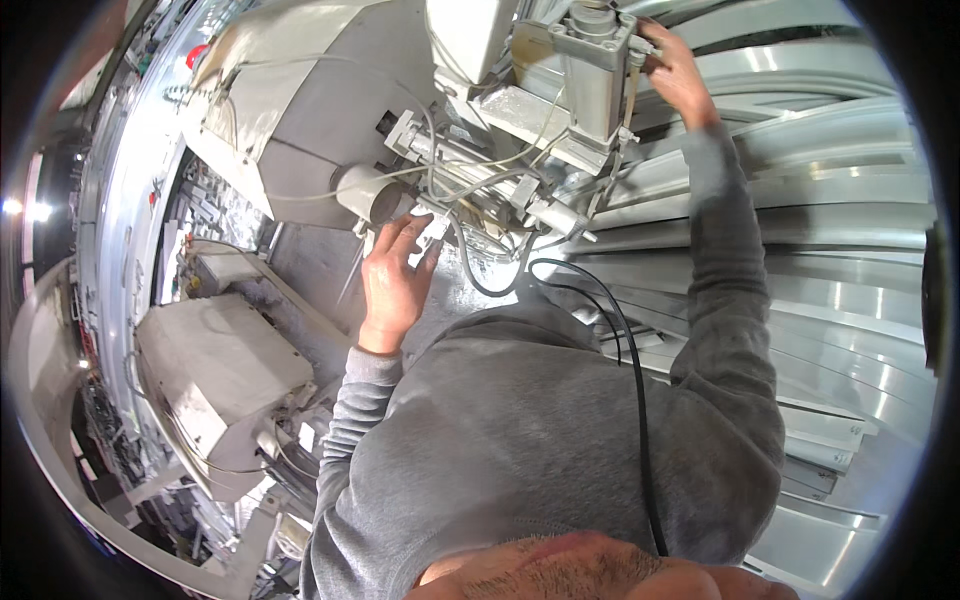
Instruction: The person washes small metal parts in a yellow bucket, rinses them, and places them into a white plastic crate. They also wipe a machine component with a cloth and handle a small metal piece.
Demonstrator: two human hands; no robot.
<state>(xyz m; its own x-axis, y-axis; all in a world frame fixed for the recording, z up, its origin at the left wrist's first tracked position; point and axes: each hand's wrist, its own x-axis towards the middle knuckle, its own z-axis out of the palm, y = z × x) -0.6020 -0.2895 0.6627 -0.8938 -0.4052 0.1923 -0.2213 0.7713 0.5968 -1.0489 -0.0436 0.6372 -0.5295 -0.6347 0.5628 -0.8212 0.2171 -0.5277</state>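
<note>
My left hand [396, 281] has its thumb and fingers around a bright metal block [437, 228], beside the open end of a grey cylindrical housing [367, 193]. Glare hides the block's detail. Up at the top right, my right hand [675, 75] reaches the side of an upright pneumatic cylinder [595, 90]. Its fingers curl by a hose fitting [637, 45] near the cylinder's top, and some fingertips are hidden. Between my hands lies a slanted cylinder assembly [480, 169] with a pale nozzle-like end [556, 216] and looping grey hoses [480, 281].
Long metal profiles [810, 165] are stacked along the right. A beige machine cover [322, 105] rises at the upper left, and a second covered unit [225, 352] stands at lower left. A black cable [634, 360] runs down across my grey sweatshirt.
</note>
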